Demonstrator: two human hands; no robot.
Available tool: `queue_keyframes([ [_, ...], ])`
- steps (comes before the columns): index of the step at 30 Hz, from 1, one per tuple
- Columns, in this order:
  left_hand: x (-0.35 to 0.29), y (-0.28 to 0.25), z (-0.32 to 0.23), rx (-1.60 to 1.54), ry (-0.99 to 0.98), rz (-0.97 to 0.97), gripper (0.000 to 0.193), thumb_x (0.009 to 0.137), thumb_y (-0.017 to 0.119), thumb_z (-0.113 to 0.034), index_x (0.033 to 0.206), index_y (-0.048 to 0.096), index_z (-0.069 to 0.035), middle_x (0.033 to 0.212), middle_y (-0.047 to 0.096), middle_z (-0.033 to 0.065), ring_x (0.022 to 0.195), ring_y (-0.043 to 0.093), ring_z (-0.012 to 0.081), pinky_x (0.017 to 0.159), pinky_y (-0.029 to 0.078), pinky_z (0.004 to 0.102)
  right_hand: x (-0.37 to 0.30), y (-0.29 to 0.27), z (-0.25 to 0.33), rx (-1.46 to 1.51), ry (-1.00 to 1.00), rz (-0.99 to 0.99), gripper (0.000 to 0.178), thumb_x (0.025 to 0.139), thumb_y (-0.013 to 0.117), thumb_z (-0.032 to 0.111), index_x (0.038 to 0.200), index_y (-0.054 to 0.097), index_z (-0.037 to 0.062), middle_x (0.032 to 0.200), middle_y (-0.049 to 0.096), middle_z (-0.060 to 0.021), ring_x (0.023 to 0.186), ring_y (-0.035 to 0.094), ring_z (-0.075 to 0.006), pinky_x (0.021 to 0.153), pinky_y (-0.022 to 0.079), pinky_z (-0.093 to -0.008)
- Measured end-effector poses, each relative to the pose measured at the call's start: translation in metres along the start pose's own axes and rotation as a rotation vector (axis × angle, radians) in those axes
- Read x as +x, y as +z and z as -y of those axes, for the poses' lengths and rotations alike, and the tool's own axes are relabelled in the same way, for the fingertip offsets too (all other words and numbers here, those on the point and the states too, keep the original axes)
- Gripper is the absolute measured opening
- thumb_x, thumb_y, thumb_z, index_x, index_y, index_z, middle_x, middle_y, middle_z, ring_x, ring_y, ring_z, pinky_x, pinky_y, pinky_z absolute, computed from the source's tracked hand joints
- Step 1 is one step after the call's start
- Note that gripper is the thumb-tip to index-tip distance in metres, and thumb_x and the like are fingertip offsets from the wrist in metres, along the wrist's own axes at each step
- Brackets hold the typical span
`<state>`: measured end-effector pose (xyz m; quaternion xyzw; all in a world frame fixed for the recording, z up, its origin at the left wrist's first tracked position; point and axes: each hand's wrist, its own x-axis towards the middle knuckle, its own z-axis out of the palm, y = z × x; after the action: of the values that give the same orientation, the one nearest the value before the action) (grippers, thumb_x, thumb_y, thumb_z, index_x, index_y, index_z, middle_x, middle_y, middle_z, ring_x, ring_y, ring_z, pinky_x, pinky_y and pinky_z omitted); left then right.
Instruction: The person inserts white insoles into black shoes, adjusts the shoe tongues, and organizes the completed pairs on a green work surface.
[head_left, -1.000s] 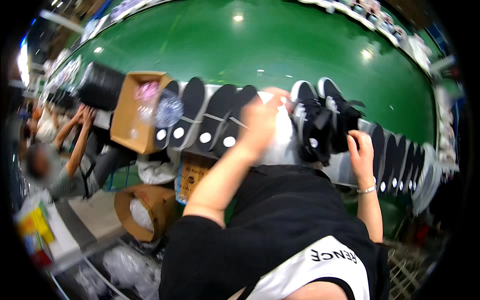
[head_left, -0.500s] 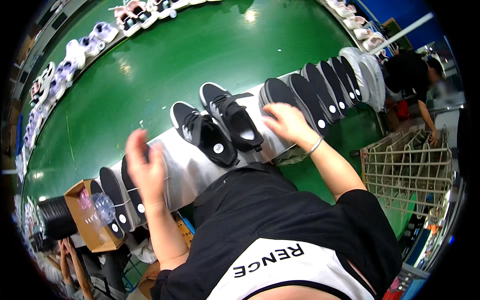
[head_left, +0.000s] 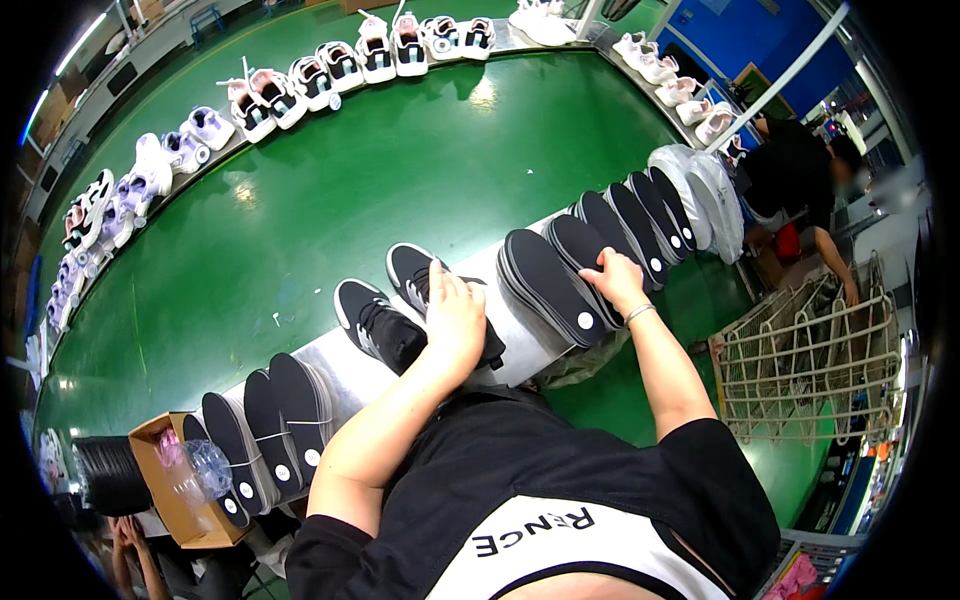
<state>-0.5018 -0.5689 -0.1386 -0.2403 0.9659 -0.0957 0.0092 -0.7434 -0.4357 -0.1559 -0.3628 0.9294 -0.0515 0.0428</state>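
My left hand (head_left: 457,322) lies over the right-hand shoe (head_left: 408,268) of a black pair with white-grey soles, its fingers stretched along the upper. That hand hides most of the shoe's opening. Close beside it rests the other black shoe (head_left: 370,318), toe pointing away from me. My right hand (head_left: 618,283), a bangle at its wrist, is at the edge of a stack of black insoles (head_left: 575,245), thumb on top and fingers curled at the side. Nearer the shoes leans another insole stack (head_left: 540,280) with a white round sticker.
More insole stacks (head_left: 635,215) and plastic-wrapped pieces (head_left: 705,200) continue right; tied bundles (head_left: 270,410) and a cardboard box (head_left: 160,470) stand left. Beyond the green surface (head_left: 400,160), shoes line a curved ledge (head_left: 330,75). A wire cart (head_left: 810,360) and a co-worker (head_left: 790,170) are right.
My left hand has come from the left onto the right-hand shoe. My right hand has moved from above the insoles to a stack's edge. The view has tilted up, showing more shoes behind.
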Motion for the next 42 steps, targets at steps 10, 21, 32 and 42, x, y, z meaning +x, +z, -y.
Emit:
queue_keyframes([
  [10, 0.006, 0.047, 0.015, -1.003, -0.374, -0.361, 0.032, 0.064, 0.06, -0.007, 0.095, 0.052, -0.003, 0.088, 0.05, 0.0172, 0.087, 0.048, 0.0344, 0.075, 0.039, 0.0397, -0.04, -0.054, 0.062, 1.077, -0.015, 0.625, 0.022, 0.08, 0.055, 0.023, 0.073, 0.057, 0.003, 0.061, 0.053, 0.0001, 0.053, 0.05, -0.006, 0.048, 0.041, -0.0197],
  [21, 0.003, 0.03, 0.022, -1.424, -0.452, -0.106, 0.023, 0.072, 0.059, -0.016, 0.085, 0.052, 0.003, 0.074, 0.058, 0.0121, 0.071, 0.055, 0.0172, 0.067, 0.043, 0.0281, -0.062, -0.051, 0.1, 0.395, -0.371, 0.847, 0.024, 0.071, 0.052, 0.022, 0.069, 0.059, -0.0013, 0.058, 0.056, -0.0114, 0.06, 0.057, -0.021, 0.056, 0.044, -0.0336],
  [32, 0.004, 0.055, 0.006, -1.358, -0.516, -0.209, 0.023, 0.075, 0.056, -0.018, 0.08, 0.05, 0.003, 0.075, 0.057, 0.0227, 0.076, 0.055, 0.0396, 0.068, 0.042, 0.0428, -0.084, -0.037, 0.117, -0.423, -0.865, 0.324, 0.032, 0.063, 0.064, 0.031, 0.079, 0.052, 0.0051, 0.082, 0.051, -0.0092, 0.077, 0.054, -0.025, 0.067, 0.041, -0.0373],
  [42, 0.005, 0.052, 0.007, -1.408, -0.544, -0.092, 0.025, 0.076, 0.054, -0.018, 0.089, 0.054, 0.003, 0.08, 0.059, 0.0182, 0.077, 0.057, 0.0283, 0.07, 0.043, 0.0338, -0.075, -0.011, 0.118, -0.273, -0.992, 0.286, 0.007, 0.065, 0.055, 0.01, 0.067, 0.058, 0.0051, 0.07, 0.056, -0.0109, 0.069, 0.058, -0.0258, 0.057, 0.048, -0.0354],
])
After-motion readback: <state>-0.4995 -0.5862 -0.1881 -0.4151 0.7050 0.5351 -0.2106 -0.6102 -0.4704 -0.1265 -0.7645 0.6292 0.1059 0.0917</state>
